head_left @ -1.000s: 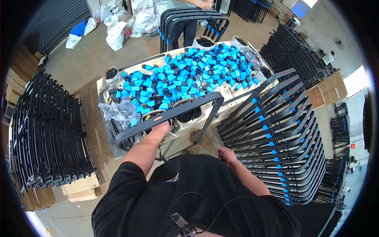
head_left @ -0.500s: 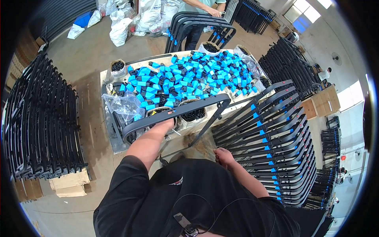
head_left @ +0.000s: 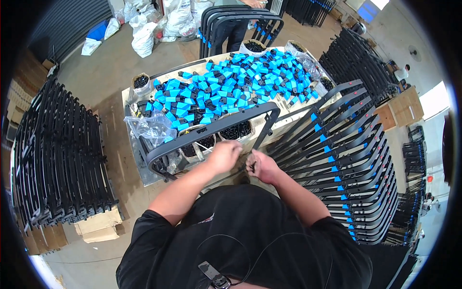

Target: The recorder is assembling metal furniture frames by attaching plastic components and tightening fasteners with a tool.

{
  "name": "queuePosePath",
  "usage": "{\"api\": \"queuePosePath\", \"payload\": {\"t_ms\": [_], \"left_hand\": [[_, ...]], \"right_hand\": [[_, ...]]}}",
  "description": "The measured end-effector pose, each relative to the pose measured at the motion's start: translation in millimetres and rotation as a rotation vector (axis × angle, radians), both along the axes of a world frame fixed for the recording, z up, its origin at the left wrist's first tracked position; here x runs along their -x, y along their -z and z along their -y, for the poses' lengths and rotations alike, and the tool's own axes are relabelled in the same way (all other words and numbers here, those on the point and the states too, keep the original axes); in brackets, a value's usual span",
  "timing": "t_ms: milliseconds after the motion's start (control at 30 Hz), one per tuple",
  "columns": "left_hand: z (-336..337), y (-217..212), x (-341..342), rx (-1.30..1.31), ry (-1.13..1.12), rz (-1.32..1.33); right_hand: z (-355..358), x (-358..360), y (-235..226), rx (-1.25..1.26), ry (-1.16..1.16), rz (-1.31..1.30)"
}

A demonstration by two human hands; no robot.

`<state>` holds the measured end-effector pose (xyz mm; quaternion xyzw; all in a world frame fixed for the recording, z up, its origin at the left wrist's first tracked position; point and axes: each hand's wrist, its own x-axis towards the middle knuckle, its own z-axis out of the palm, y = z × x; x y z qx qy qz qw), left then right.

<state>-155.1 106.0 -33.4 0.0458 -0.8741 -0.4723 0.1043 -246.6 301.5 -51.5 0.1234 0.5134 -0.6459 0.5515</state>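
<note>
A black tubular frame (head_left: 207, 126) with rounded corners stands at the near side of the table, in front of me. My left hand (head_left: 224, 157) is just on my side of its top bar, fingers drawn together; whatever they pinch is too small to make out. Close to its right, my right hand (head_left: 262, 167) is closed, with something dark showing at its fingers that I cannot name. Beyond the bar are an open bag of small black parts (head_left: 207, 140) and a second bag of black parts (head_left: 236, 131).
Blue-and-black pieces (head_left: 226, 89) lie heaped on the table (head_left: 166, 76). A clear plastic bag (head_left: 153, 127) sits at its left end. Black frames with blue pieces (head_left: 332, 159) stand in a row at right; more black frames (head_left: 62, 154) are stacked at left. A person's hand (head_left: 255, 3) is at the far frames.
My left hand has come out from behind the frame's bar, moving right and toward me. My right hand has risen and moved left to meet it. The view has shifted slightly.
</note>
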Motion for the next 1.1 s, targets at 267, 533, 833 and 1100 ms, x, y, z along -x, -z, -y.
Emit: {"api": "queuePosePath", "payload": {"t_ms": [267, 533, 833, 1100], "left_hand": [[-30.1, -49.9, 15.2, 0.036, 0.023, -0.016], [-27.7, -136.3, -11.9, 0.287, -0.262, -0.519], [52.2, -99.8, 49.0, 0.154, -0.787, 0.086], [39.2, -116.3, 72.4, 0.312, -0.858, 0.335]], "right_hand": [[-21.1, 47.5, 8.3, 0.459, -0.174, 0.251], [-110.9, 118.8, 40.5, 0.106, 0.081, 0.091], [-61.9, 240.6, 37.0, 0.115, 0.028, -0.083], [26.6, 356.2, 107.1, -0.253, -0.331, -1.108]]}}
